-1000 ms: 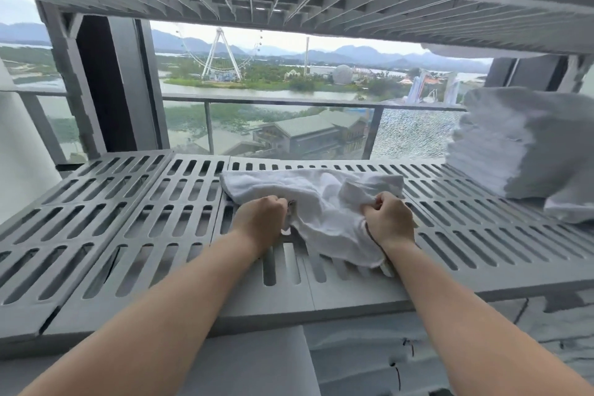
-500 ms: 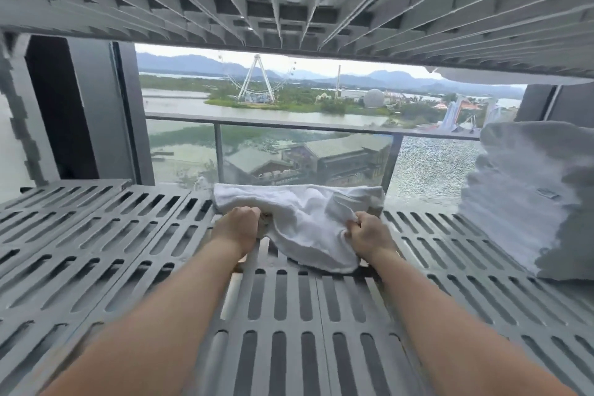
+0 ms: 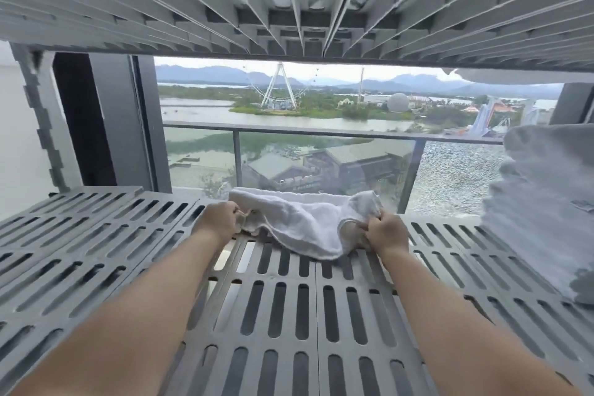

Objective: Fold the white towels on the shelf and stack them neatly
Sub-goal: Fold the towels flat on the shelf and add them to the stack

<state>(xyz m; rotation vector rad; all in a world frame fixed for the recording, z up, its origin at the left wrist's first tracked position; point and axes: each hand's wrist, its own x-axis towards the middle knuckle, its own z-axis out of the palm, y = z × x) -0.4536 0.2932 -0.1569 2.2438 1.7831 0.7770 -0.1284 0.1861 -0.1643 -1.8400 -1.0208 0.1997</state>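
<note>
A crumpled white towel point(image 3: 299, 222) lies near the back edge of the grey slotted shelf point(image 3: 283, 309). My left hand point(image 3: 218, 222) pinches the towel's left edge, fingers curled round the cloth. My right hand point(image 3: 385, 231) grips the towel's right end, where the cloth bunches up above the fingers. Between the two hands the towel sags in a loose fold onto the shelf. A tall stack of folded white towels point(image 3: 543, 209) stands at the right side of the shelf, partly cut off by the frame edge.
Another ribbed grey shelf point(image 3: 289, 0) hangs close overhead. Behind the shelf is a window with a balcony railing point(image 3: 321, 130). A dark window frame post point(image 3: 106, 119) stands at the back left. The shelf's left half holds nothing.
Both hands have carried the towel farther back along the shelf, still gripping its two ends. The view has tilted up and moved in, showing more of the shelf overhead.
</note>
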